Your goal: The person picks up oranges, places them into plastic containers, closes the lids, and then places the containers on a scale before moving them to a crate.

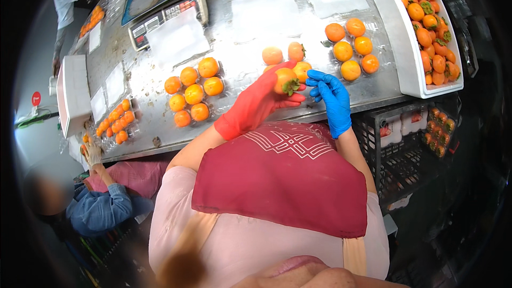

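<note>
My left hand [260,102], in a red rubber glove, holds an orange persimmon [286,81] with its green calyx facing me. Close to its right, my right hand [331,98] wears a blue disposable glove; its fingers are bent and I see no fruit in them. Beyond both hands, several persimmons [272,55] sit in a clear plastic tray, partly hidden by the red glove. To the right lies a clear tray with persimmons [343,51] in two columns. On the left, another group of persimmons [194,94] rests in clear packaging on the metal table [154,112].
A white foam box [390,36] full of persimmons stands at the right. White sheets [266,16] and a scale [166,16] lie farther back. Black crates [370,144] stand below the table edge. Two co-workers are at the left, one with a gloved hand [94,153] by smaller fruit.
</note>
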The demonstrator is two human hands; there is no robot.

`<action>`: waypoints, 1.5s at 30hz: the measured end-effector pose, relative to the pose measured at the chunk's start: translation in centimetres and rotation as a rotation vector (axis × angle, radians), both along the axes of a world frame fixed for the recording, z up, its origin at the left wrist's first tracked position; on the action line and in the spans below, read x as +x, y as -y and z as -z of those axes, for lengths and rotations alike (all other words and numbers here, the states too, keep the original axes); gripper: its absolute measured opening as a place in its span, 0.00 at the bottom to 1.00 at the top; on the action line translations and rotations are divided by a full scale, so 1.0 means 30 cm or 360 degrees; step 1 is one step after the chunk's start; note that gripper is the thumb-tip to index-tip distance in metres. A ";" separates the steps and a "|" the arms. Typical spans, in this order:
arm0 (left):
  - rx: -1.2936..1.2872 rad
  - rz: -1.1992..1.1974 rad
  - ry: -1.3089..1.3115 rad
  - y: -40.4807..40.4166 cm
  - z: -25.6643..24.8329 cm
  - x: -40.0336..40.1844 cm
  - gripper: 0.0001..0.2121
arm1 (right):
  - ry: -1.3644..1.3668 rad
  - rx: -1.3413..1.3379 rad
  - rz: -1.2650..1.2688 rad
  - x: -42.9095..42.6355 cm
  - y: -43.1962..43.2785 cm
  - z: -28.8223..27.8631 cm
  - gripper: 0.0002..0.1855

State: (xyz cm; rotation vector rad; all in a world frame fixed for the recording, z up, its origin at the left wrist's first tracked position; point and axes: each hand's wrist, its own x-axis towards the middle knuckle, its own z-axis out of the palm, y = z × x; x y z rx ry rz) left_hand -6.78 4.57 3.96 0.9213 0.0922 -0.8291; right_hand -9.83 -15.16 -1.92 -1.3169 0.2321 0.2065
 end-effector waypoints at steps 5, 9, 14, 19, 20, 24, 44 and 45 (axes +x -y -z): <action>-0.0196 -0.0010 -0.0368 -0.043 0.070 -0.036 0.27 | 0.0148 -0.0077 -0.0166 -0.004 -0.045 -0.026 0.18; -0.0093 0.0114 -0.0396 -0.037 0.075 -0.058 0.31 | 0.0579 -0.0529 -0.0370 -0.023 -0.088 -0.063 0.28; 0.0214 0.0300 -0.0262 -0.020 0.034 -0.073 0.33 | 0.0285 -0.0105 -0.0502 -0.051 -0.084 -0.062 0.31; 0.0725 0.0107 0.0446 -0.069 0.077 -0.104 0.20 | -0.0308 0.0459 -0.0343 -0.082 -0.040 -0.016 0.24; 0.0717 -0.0150 0.0564 -0.056 0.091 -0.131 0.19 | -0.0355 0.0493 -0.0379 -0.088 -0.035 -0.001 0.23; 0.1140 -0.0079 0.1725 -0.013 -0.018 -0.143 0.30 | -0.0456 0.0580 -0.0505 -0.100 -0.073 -0.013 0.24; 0.2987 -0.0495 0.1779 -0.362 0.190 -0.238 0.24 | 0.0545 -0.0561 -0.0414 -0.161 -0.120 0.218 0.12; 0.2998 -0.0514 0.1776 -0.366 0.188 -0.237 0.24 | 0.0588 -0.0623 -0.0419 -0.156 -0.122 0.216 0.12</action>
